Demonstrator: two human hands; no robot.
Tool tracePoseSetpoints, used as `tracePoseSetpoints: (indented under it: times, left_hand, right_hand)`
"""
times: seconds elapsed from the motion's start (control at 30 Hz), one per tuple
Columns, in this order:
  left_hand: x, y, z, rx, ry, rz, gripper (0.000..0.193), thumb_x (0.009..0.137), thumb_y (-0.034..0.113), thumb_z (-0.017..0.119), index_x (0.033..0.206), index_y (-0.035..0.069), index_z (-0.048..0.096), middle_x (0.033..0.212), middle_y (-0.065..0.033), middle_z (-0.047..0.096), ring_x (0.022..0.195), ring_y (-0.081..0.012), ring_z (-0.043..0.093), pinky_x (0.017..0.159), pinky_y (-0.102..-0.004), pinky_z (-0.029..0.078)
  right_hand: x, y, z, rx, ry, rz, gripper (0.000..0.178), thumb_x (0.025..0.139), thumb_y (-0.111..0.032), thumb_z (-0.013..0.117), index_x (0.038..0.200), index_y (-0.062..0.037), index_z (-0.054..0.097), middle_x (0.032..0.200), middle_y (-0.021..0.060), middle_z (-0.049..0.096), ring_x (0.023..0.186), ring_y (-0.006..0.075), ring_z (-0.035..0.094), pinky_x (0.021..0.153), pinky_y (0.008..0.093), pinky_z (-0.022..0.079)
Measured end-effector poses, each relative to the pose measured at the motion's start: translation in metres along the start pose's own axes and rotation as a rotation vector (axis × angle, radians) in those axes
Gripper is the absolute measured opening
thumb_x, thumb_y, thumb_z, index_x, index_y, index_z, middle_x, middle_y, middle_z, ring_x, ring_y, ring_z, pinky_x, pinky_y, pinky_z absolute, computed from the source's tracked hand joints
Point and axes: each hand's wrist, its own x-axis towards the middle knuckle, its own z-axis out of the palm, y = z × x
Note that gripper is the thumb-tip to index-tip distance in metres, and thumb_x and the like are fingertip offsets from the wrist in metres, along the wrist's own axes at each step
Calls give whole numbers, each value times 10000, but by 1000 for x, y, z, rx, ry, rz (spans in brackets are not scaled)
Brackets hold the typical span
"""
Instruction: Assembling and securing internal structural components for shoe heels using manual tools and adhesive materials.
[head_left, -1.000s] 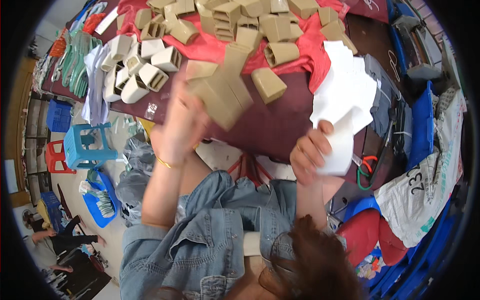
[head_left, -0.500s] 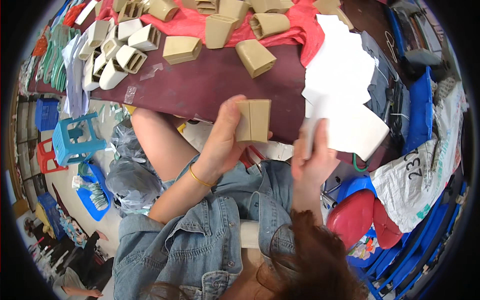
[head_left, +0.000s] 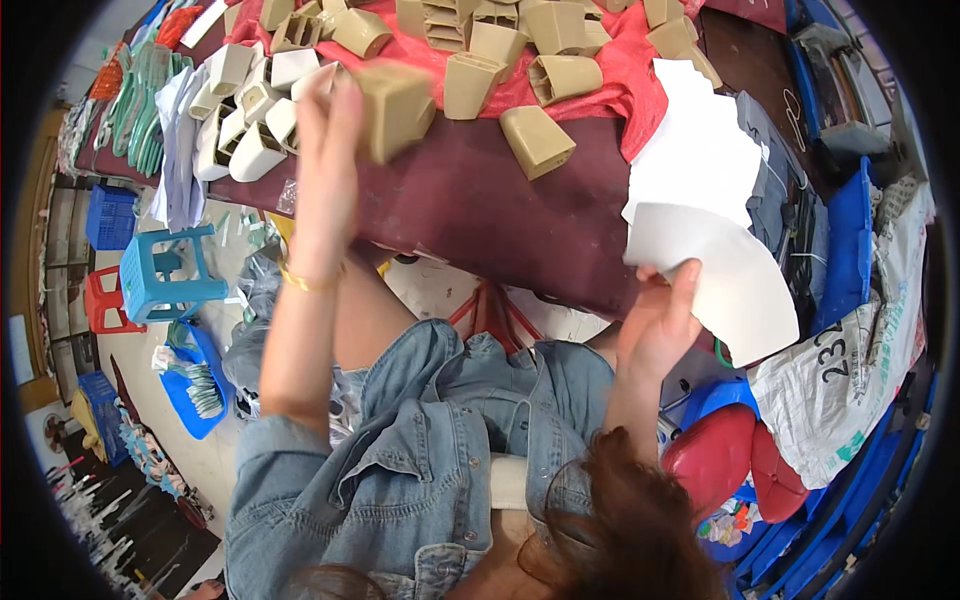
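Over the left part of the table, my left hand (head_left: 328,150) is raised and smeared by motion, with its fingers against a blurred tan hollow plastic block (head_left: 388,105). This block partly covers another tan block lying behind it. White hollow blocks (head_left: 258,152) lie just left of that hand. At the right, my right hand (head_left: 660,318) pinches the lower left edge of a curved white sheet (head_left: 735,280), thumb uppermost. More white sheets (head_left: 690,150) lie beyond it, overlapping on the table.
Several tan blocks (head_left: 538,140) rest on and near red plastic wrap (head_left: 610,100) along the dark red table (head_left: 480,215). Grey bundles (head_left: 765,170) lie right of the sheets. A blue stool (head_left: 170,285) and blue tray (head_left: 200,385) stand left; a white sack (head_left: 820,400) is at right.
My left hand has carried the tan block from in front of me up and left over the table. My right hand has gone from a small blurred white piece to the sheet's edge.
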Motion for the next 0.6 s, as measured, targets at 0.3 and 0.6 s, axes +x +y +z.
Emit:
tracePoseSetpoints:
  times: [0.3, 0.6]
  left_hand:
    - [153, -37, -21, 839, -214, 91, 624, 856, 553, 534, 1033, -42, 600, 1030, -226, 557, 900, -326, 577, 840, -371, 447]
    - [262, -53, -32, 1079, -91, 468, 263, 786, 165, 570, 982, 10, 651, 912, -170, 667, 865, -314, 638, 807, -392, 491]
  right_hand:
    - [1, -1, 2, 17, 66, 64, 244, 963, -160, 468, 1168, -28, 485, 949, 64, 576, 739, 146, 515, 622, 288, 407]
    - [14, 2, -17, 87, 120, -16, 425, 912, -2, 496, 1315, 17, 362, 1254, 125, 472, 1123, 240, 494, 960, 393, 411]
